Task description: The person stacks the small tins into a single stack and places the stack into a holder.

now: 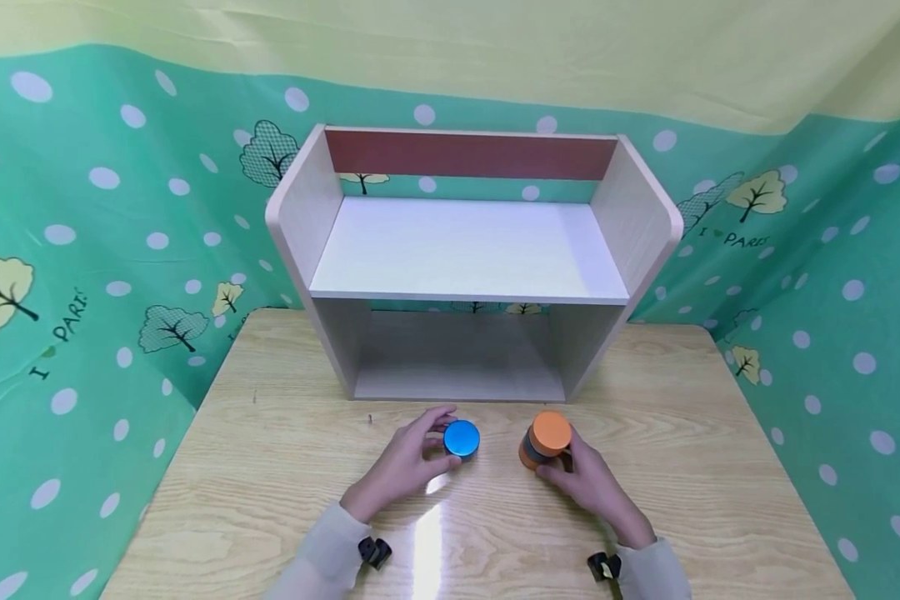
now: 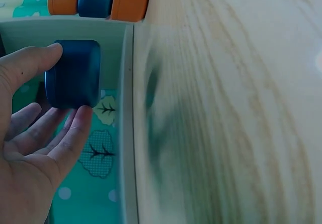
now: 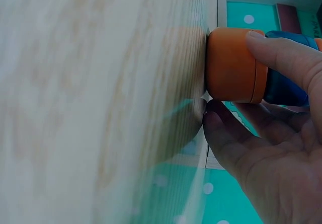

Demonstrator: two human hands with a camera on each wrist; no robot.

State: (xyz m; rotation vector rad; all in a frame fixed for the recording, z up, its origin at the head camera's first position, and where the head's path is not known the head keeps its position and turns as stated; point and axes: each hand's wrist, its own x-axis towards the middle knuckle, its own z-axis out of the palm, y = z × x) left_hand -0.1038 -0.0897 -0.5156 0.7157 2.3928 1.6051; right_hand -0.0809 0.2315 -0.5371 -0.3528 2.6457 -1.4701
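Note:
A small blue round tin (image 1: 462,438) is pinched between the thumb and fingertips of my left hand (image 1: 408,458). In the left wrist view, a gap shows between this blue tin (image 2: 74,73) and the tabletop. To its right stands an upright stack of tins, an orange tin (image 1: 552,432) on top, a blue one in the middle and an orange one at the bottom. My right hand (image 1: 591,483) grips the stack low down. In the right wrist view, its thumb lies on the bottom orange tin (image 3: 234,65), which has a lid seam and sits on the table.
A white two-level shelf (image 1: 465,250) stands behind both hands, its front edge close to the tins. The light wooden table (image 1: 720,467) extends to both sides. A green dotted curtain (image 1: 120,250) hangs around the table's back and sides.

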